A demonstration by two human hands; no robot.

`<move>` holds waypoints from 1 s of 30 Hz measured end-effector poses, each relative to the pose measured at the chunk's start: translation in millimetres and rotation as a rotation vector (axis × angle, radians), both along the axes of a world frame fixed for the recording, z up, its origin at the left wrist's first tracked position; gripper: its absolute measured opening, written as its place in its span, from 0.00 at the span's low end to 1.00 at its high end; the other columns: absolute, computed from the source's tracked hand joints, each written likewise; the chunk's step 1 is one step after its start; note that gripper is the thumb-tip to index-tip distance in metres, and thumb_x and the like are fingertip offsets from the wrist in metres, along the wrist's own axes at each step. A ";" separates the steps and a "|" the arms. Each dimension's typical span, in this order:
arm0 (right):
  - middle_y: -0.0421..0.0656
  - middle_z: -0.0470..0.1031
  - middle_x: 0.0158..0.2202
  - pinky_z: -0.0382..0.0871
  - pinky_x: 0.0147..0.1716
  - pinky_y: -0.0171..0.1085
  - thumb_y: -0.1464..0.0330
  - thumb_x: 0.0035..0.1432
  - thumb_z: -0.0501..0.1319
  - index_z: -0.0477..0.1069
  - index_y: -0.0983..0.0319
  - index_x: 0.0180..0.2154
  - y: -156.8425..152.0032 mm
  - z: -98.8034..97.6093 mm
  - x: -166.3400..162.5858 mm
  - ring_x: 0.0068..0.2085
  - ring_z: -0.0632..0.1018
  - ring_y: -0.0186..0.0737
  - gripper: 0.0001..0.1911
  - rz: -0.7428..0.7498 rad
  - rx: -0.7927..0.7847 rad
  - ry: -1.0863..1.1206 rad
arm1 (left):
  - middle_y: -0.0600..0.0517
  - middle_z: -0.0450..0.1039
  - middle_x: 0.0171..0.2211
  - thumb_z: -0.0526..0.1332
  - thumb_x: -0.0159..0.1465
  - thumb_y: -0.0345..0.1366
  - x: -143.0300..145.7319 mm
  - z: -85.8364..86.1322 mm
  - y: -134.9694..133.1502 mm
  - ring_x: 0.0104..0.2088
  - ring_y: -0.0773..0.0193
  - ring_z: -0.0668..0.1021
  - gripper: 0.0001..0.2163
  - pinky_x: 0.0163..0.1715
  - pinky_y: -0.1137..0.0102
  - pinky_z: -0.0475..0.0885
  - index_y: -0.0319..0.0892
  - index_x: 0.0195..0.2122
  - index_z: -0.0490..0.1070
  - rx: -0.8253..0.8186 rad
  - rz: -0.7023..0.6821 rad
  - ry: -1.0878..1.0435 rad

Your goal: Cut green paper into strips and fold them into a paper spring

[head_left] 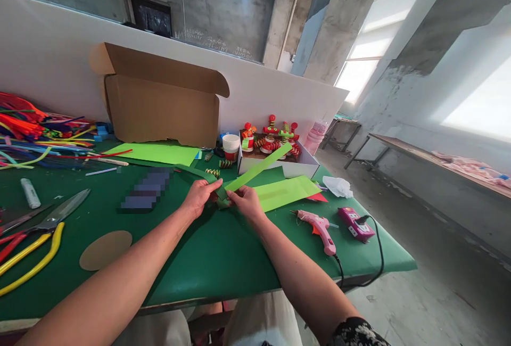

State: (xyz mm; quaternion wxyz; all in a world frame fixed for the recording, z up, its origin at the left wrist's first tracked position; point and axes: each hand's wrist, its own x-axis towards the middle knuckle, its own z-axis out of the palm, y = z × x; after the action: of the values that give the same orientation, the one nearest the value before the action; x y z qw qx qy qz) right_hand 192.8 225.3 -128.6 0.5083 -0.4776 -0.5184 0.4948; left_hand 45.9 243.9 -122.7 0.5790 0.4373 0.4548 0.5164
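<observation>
My left hand (202, 197) pinches a dark green paper strip (195, 172) just above the table, in the middle of the head view. Close beside it, my right hand (246, 200) has its fingers closed on a light green paper strip (263, 166), whose free end slants up to the right. Between the hands the two strips meet and overlap in a small fold; its exact shape is partly hidden by the fingers. Right of my right hand lies a wider light green paper sheet (285, 192). Behind the left hand stands a small coiled paper spring (212, 172).
Scissors (51, 223) and a cardboard disc (106, 250) lie left; a pink glue gun (319, 230) and corded purple power block (356, 224) lie right. Behind are an open cardboard box (159, 106), paper cups (230, 146), a white box (275, 169) of paper figures and pipe cleaners (35, 128).
</observation>
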 end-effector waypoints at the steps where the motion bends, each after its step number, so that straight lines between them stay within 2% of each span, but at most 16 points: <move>1: 0.38 0.72 0.18 0.64 0.23 0.34 0.59 0.42 0.72 0.70 0.62 0.21 0.0 0.1 0.3 0.20 0.72 0.34 0.16 -0.002 -0.004 0.006 | 0.57 0.64 0.12 0.71 0.42 0.57 -0.6 0.1 0.3 0.16 0.70 0.66 0.25 0.19 0.70 0.61 0.43 0.15 0.63 0.002 0.004 0.002; 4: 0.38 0.73 0.19 0.68 0.25 0.35 0.56 0.43 0.71 0.68 0.61 0.21 1.0 -0.2 1.9 0.21 0.73 0.35 0.18 -0.025 -0.019 0.036 | 0.57 0.66 0.14 0.70 0.44 0.59 0.5 1.2 -1.9 0.17 0.69 0.67 0.24 0.20 0.71 0.62 0.42 0.17 0.66 0.016 -0.033 0.000; 7: 0.39 0.75 0.21 0.71 0.27 0.36 0.55 0.44 0.70 0.66 0.60 0.22 3.2 -1.5 2.6 0.22 0.74 0.35 0.19 -0.061 -0.022 0.055 | 0.55 0.71 0.19 0.74 0.39 0.52 4.6 2.0 -6.2 0.20 0.69 0.69 0.22 0.22 0.72 0.62 0.39 0.24 0.73 0.035 -0.096 0.000; 10: 0.40 0.75 0.22 0.72 0.27 0.37 0.55 0.44 0.70 0.66 0.60 0.22 4.8 -3.3 2.1 0.23 0.75 0.36 0.19 -0.085 -0.018 0.045 | 0.53 0.75 0.23 0.75 0.37 0.49 7.1 2.2 -8.0 0.22 0.68 0.70 0.22 0.24 0.71 0.64 0.39 0.27 0.75 0.048 -0.093 -0.005; 15: 0.37 0.73 0.20 0.69 0.26 0.35 0.60 0.44 0.69 0.68 0.60 0.24 4.7 -3.1 3.1 0.24 0.75 0.37 0.14 -0.125 0.035 -0.020 | 0.54 0.74 0.21 0.74 0.37 0.46 4.4 1.9 -4.6 0.21 0.69 0.69 0.19 0.23 0.71 0.63 0.39 0.25 0.74 0.045 -0.044 0.007; 21: 0.38 0.75 0.22 0.70 0.31 0.36 0.69 0.48 0.63 0.69 0.60 0.24 4.9 -0.2 3.8 0.28 0.77 0.38 0.05 -0.089 0.119 -0.134 | 0.55 0.72 0.19 0.74 0.36 0.44 0.7 -0.5 -0.6 0.19 0.70 0.69 0.18 0.21 0.71 0.62 0.39 0.23 0.73 0.020 -0.013 0.019; 25: 0.37 0.74 0.21 0.69 0.30 0.34 0.68 0.52 0.58 0.70 0.59 0.23 6.0 -1.3 2.8 0.26 0.76 0.37 0.07 -0.091 0.149 -0.192 | 0.56 0.70 0.18 0.75 0.36 0.43 -0.3 -2.8 0.7 0.18 0.71 0.67 0.18 0.21 0.72 0.60 0.39 0.22 0.72 -0.004 -0.020 0.010; 30: 0.37 0.73 0.21 0.67 0.27 0.34 0.64 0.52 0.60 0.70 0.59 0.22 3.4 -1.6 3.2 0.26 0.75 0.37 0.10 -0.107 0.168 -0.240 | 0.56 0.70 0.18 0.74 0.36 0.40 1.3 -3.8 -0.1 0.18 0.71 0.66 0.16 0.19 0.73 0.59 0.39 0.21 0.72 -0.023 -0.068 -0.023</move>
State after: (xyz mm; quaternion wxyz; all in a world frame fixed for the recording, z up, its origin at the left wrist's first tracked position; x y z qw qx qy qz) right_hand 196.0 228.7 -130.3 0.5063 -0.5159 -0.5891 0.3612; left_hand 47.3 243.8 -126.5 0.6064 0.4400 0.4389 0.4960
